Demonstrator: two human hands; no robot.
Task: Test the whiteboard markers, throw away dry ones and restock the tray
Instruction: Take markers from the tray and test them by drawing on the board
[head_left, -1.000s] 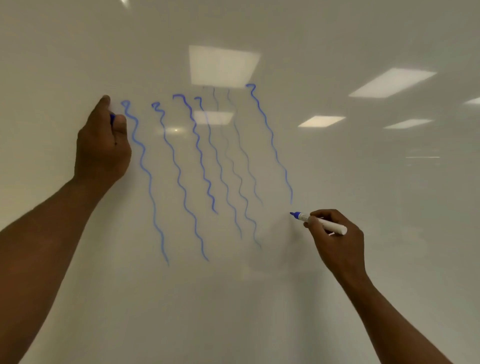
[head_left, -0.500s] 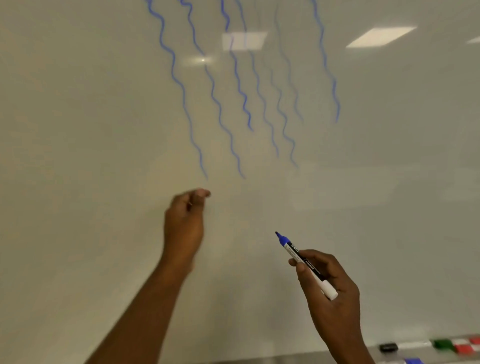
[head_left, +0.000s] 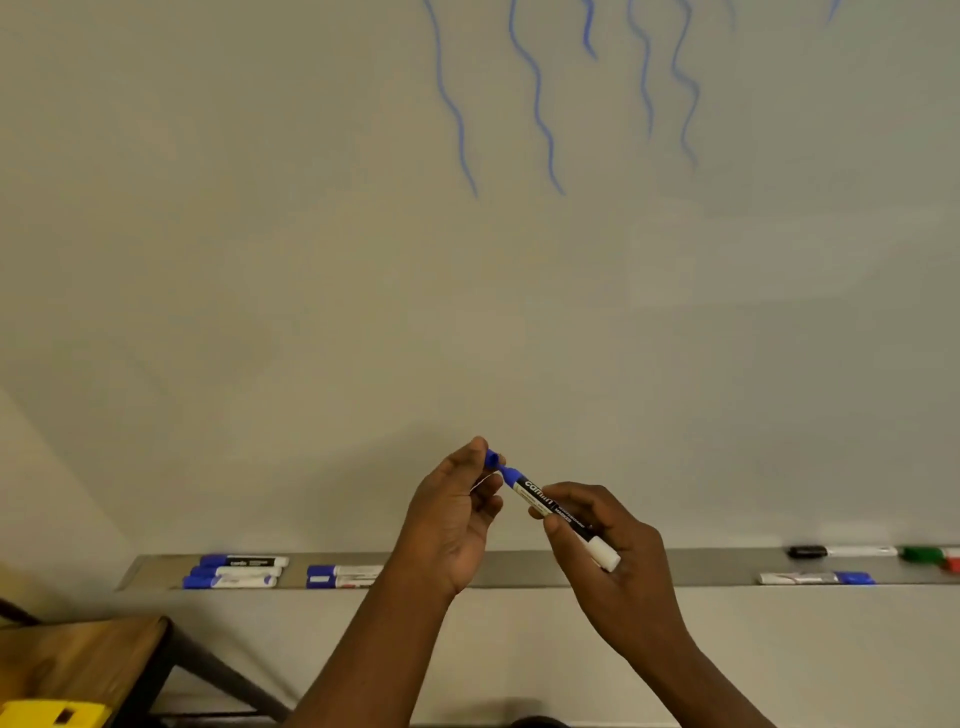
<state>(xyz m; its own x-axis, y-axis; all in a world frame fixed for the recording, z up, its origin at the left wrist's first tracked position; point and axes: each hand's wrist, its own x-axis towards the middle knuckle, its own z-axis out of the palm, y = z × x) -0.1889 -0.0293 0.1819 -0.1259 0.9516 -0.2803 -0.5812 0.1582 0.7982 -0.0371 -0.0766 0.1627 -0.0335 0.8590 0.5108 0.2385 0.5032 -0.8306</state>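
Below the white wall-mounted whiteboard (head_left: 311, 260), the right hand (head_left: 608, 551) pinches a blue-tipped white plastic marker (head_left: 553, 506), nib toward ten o'clock, meeting the blue cap (head_left: 492, 459) pinched by the left hand (head_left: 457, 519), which was half a second ago well apart

2 bare forearms in view, left hand (head_left: 457, 525) and right hand (head_left: 613, 566); no sleeves, gloves, rings or watches worn.
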